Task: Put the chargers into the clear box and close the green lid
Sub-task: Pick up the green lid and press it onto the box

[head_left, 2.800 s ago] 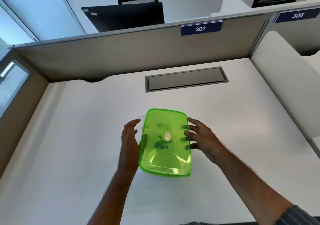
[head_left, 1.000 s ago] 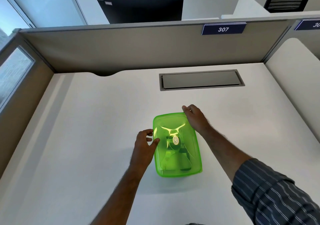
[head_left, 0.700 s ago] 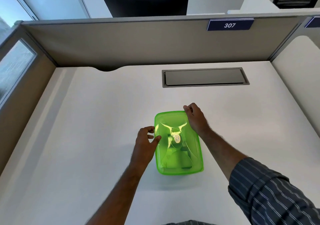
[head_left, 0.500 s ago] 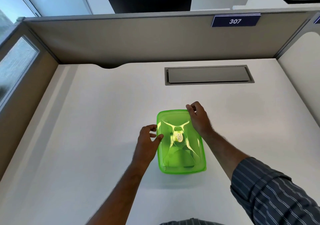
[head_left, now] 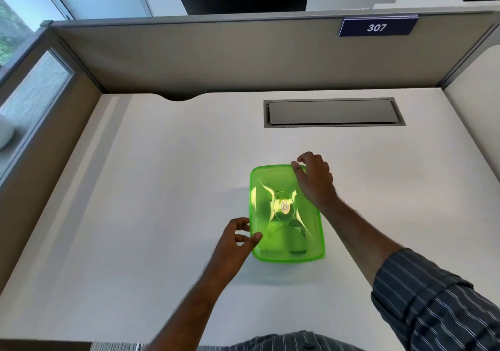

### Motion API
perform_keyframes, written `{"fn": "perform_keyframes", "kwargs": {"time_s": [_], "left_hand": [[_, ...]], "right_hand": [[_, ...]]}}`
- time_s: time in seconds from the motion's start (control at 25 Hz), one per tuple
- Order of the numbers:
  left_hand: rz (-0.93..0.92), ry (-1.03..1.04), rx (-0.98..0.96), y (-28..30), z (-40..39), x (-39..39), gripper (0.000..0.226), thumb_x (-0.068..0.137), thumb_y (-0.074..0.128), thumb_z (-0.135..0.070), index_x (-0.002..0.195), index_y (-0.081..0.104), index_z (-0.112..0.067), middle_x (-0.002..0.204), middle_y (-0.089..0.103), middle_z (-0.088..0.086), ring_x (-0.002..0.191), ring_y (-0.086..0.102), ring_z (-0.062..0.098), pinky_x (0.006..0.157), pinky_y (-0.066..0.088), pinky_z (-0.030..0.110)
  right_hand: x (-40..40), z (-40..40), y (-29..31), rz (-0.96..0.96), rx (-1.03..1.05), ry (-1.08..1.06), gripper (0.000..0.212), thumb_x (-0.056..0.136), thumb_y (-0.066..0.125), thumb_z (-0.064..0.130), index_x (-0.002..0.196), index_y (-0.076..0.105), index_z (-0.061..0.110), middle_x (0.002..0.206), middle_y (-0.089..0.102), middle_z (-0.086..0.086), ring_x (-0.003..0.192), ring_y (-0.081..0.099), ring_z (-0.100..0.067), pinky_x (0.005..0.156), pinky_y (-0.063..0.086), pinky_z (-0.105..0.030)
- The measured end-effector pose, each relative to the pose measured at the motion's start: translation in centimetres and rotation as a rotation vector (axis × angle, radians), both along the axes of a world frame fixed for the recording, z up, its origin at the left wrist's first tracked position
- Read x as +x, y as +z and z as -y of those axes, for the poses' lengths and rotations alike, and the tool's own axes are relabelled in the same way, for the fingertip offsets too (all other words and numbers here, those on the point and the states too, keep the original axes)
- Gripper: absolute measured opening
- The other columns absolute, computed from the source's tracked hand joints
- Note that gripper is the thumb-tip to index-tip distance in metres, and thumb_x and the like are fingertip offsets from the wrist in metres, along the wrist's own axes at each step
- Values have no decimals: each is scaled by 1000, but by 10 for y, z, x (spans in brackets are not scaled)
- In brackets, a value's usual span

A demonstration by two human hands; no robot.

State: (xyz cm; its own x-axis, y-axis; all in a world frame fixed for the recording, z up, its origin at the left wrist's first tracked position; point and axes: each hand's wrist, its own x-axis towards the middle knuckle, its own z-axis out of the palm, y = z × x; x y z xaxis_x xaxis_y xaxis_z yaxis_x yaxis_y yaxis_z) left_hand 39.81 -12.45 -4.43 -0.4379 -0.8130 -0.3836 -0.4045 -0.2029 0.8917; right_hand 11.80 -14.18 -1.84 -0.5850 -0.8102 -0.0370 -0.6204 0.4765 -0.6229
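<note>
The left hand [head_left: 234,242] is resting at the near-left edge of the green lid [head_left: 284,215], thumb lying on the rim, fingers loosely curled and gripping nothing. Just beyond it, the clear box is sitting under that lid on the white bench [head_left: 135,202], its long axis running away from the person. Dark chargers [head_left: 296,238] are showing through. The right hand [head_left: 313,180] is pressing the far-right corner, fingers bent over the edge. The thin plastic is probably light, flexible and slippery; the corners are the best hold.

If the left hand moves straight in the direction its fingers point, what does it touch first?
Probably the green lid: the left hand points right, thumb already at the lid's near-left edge.
</note>
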Motion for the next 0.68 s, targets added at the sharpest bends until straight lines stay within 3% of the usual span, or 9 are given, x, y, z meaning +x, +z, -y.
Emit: {"fn": "perform_keyframes", "kwargs": {"time_s": [0.12,0.2,0.32,0.4,0.52,0.68], "left_hand": [[92,-53,28,-1,-14,8,49,71,69,-81,97,57,-40,98,67,-16,76,67,5,64,52,21],[138,-79,56,-3,-21,12,59,68,63,-89,86,58,-34,91,71,-9,77,72,10,65,53,28],[138,-139,114,-1,-26,15,72,69,59,-90,80,64,-20,79,77,-1,71,75,11,61,51,25],[101,-163,168,1,-30,14,72,72,60,-87,78,69,-16,76,79,3,67,75,15,58,50,23],[37,-112,238,4,-35,10,60,80,67,-73,76,72,-13,77,79,9,67,74,16,57,50,24],[17,-56,268,5,-38,8,62,82,71,-64,81,72,-1,78,80,10,70,74,14,59,52,24]], "right_hand": [[20,-7,7,-264,-10,138,40,100,51,42,130,57,17,134,58,-5,125,52,-30,99,40,-46],[31,-12,8,-312,88,216,52,101,46,48,143,48,17,150,48,-6,141,40,-29,111,33,-46],[39,-22,5,-345,218,269,71,100,36,60,157,27,18,166,20,-7,154,14,-30,121,20,-51],[40,-30,3,-399,229,300,79,97,30,66,159,20,17,168,12,-8,155,7,-31,122,18,-53],[41,-34,1,-430,213,302,81,97,28,68,159,20,16,169,11,-8,155,7,-31,121,22,-53],[41,-33,-2,-442,188,285,77,99,31,64,157,25,15,167,17,-9,155,12,-31,116,32,-52]]}}
